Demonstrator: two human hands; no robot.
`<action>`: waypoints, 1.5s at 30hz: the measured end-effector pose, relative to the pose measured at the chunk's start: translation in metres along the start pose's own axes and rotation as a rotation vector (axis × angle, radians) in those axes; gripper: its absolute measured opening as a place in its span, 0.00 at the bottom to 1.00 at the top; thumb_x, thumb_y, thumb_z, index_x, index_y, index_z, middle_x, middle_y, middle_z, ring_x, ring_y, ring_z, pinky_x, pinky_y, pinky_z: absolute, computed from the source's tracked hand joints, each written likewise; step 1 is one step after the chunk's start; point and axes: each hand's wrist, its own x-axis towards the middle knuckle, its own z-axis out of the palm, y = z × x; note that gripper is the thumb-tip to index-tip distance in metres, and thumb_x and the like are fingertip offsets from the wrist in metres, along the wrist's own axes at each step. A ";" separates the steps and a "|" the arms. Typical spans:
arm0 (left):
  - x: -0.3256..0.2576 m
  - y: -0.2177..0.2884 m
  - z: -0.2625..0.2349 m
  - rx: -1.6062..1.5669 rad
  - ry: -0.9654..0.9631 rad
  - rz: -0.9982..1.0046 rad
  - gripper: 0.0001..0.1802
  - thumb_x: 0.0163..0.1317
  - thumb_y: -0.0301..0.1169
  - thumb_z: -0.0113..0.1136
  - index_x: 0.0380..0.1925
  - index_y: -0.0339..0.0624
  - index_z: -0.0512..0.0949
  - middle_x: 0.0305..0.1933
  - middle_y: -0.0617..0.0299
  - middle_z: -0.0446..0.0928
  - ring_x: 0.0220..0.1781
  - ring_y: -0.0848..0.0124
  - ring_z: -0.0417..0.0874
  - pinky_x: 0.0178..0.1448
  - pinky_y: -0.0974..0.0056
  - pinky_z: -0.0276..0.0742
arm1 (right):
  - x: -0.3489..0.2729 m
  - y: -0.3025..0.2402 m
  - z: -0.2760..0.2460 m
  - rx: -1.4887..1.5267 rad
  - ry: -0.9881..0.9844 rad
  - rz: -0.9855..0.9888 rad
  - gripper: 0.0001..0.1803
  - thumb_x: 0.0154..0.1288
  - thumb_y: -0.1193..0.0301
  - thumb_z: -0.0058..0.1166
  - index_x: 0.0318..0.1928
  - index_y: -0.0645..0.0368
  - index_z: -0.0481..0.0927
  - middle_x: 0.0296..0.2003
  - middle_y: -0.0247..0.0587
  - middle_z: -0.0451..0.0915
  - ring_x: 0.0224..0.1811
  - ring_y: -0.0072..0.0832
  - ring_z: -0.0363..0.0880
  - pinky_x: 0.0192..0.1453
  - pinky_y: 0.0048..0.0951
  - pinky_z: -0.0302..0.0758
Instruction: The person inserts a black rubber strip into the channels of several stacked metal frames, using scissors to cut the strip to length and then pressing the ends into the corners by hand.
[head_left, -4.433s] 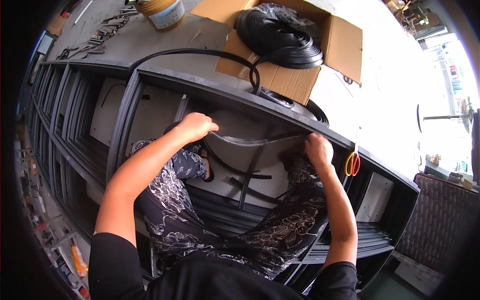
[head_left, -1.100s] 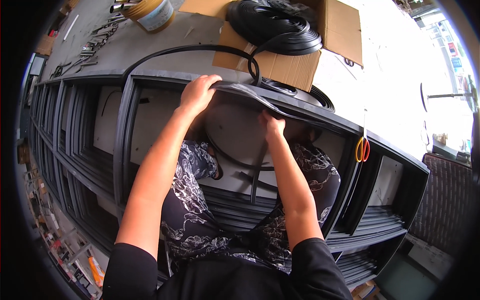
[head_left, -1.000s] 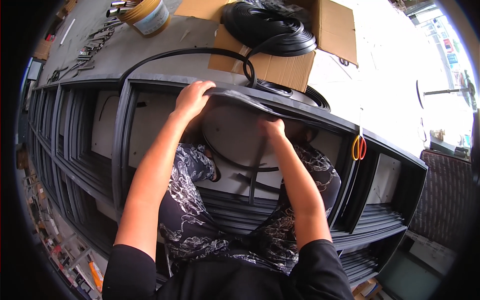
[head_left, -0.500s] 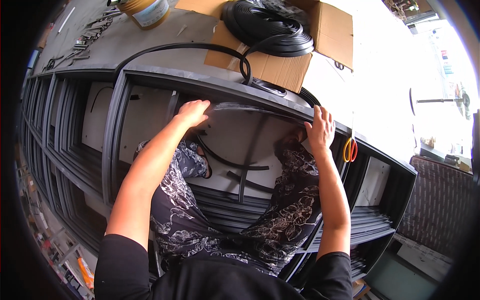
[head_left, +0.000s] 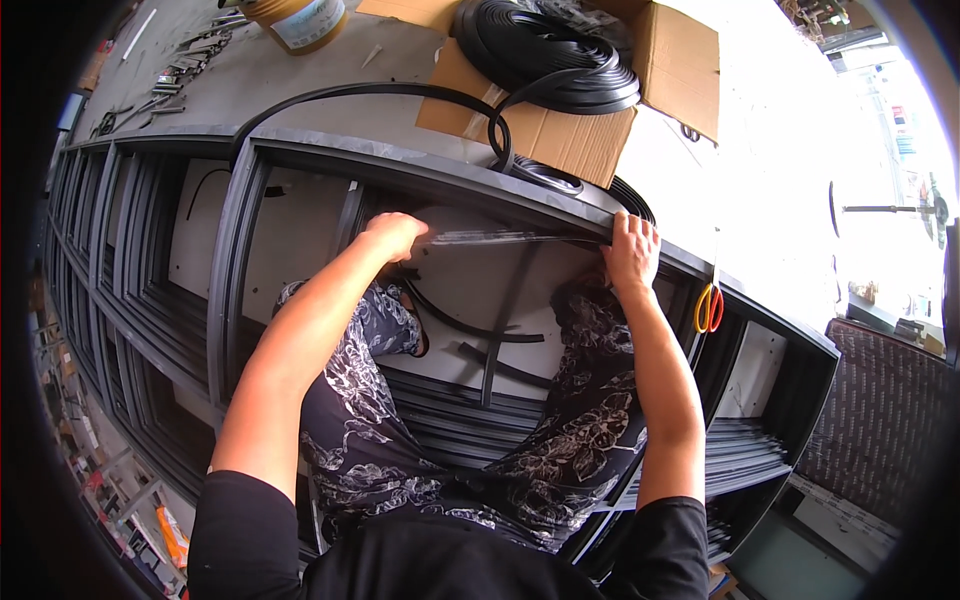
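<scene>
A thin dark strip with a glossy sheen [head_left: 480, 237], blurred by motion, runs nearly straight between my hands inside a dark grey metal frame. My left hand [head_left: 397, 235] is closed on the strip's left end. Farther right, my right hand [head_left: 632, 250] grips the frame's far rail [head_left: 400, 160], its fingers laid over the top edge. The strip reaches that hand near the thumb; whether it is pinched there is hidden. Scissors with red and yellow handles [head_left: 709, 308] hang at the rail just right of this hand.
Beyond the rail, an open cardboard box [head_left: 680, 70] holds coiled black rubber strip [head_left: 540, 60], one length looping over the frame. A yellow-brown bucket [head_left: 300, 25] and small metal tools [head_left: 175, 80] lie farther left. Cut strips [head_left: 480, 330] lie by my feet, between stacked frames [head_left: 110, 250].
My right hand has slid a little left along the rail. My left hand has come slightly nearer me, and the strip, bowed before, now runs straighter and lower.
</scene>
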 end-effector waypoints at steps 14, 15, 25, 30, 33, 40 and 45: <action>0.013 0.000 -0.008 -0.008 0.374 0.006 0.16 0.65 0.42 0.60 0.42 0.40 0.77 0.43 0.49 0.82 0.51 0.51 0.82 0.54 0.49 0.77 | 0.006 -0.001 -0.006 -0.052 -0.030 0.005 0.24 0.46 0.64 0.72 0.44 0.53 0.75 0.41 0.38 0.78 0.51 0.39 0.75 0.57 0.43 0.69; 0.016 0.000 -0.007 -0.017 0.386 -0.008 0.17 0.65 0.43 0.59 0.41 0.40 0.77 0.42 0.49 0.82 0.50 0.51 0.82 0.53 0.49 0.77 | 0.005 -0.002 -0.008 -0.056 -0.043 0.008 0.24 0.47 0.64 0.72 0.44 0.53 0.75 0.42 0.38 0.78 0.51 0.39 0.75 0.57 0.42 0.69; 0.025 -0.002 -0.005 -0.056 0.455 -0.116 0.16 0.66 0.45 0.58 0.36 0.43 0.81 0.38 0.51 0.84 0.45 0.50 0.85 0.49 0.49 0.78 | 0.020 -0.037 -0.007 0.012 0.005 -0.047 0.27 0.47 0.57 0.73 0.43 0.57 0.75 0.42 0.41 0.78 0.52 0.41 0.74 0.60 0.42 0.67; 0.033 0.000 -0.005 -0.028 0.440 -0.087 0.18 0.66 0.46 0.57 0.36 0.42 0.81 0.38 0.48 0.83 0.46 0.48 0.84 0.50 0.46 0.78 | 0.016 -0.045 -0.019 0.059 0.015 -0.040 0.29 0.48 0.53 0.71 0.46 0.55 0.77 0.43 0.40 0.79 0.51 0.39 0.76 0.57 0.44 0.69; 0.036 0.011 -0.012 -0.004 0.340 -0.116 0.19 0.67 0.47 0.56 0.38 0.41 0.80 0.40 0.44 0.82 0.46 0.44 0.83 0.48 0.43 0.78 | 0.023 -0.060 -0.031 0.014 -0.067 0.052 0.22 0.51 0.55 0.70 0.40 0.56 0.80 0.42 0.43 0.79 0.47 0.39 0.77 0.51 0.44 0.72; 0.033 -0.001 -0.005 -0.025 0.448 -0.091 0.15 0.66 0.43 0.58 0.36 0.40 0.78 0.39 0.43 0.82 0.46 0.43 0.82 0.50 0.43 0.77 | 0.032 -0.073 -0.012 0.225 -0.008 -0.060 0.30 0.48 0.54 0.71 0.46 0.58 0.76 0.46 0.44 0.78 0.55 0.41 0.73 0.61 0.45 0.66; 0.037 -0.009 0.000 -0.002 0.411 -0.093 0.16 0.66 0.44 0.57 0.35 0.41 0.79 0.38 0.45 0.82 0.46 0.44 0.83 0.49 0.44 0.77 | 0.041 -0.087 -0.009 0.177 -0.006 -0.106 0.26 0.49 0.53 0.70 0.41 0.56 0.77 0.43 0.43 0.79 0.52 0.39 0.75 0.56 0.42 0.70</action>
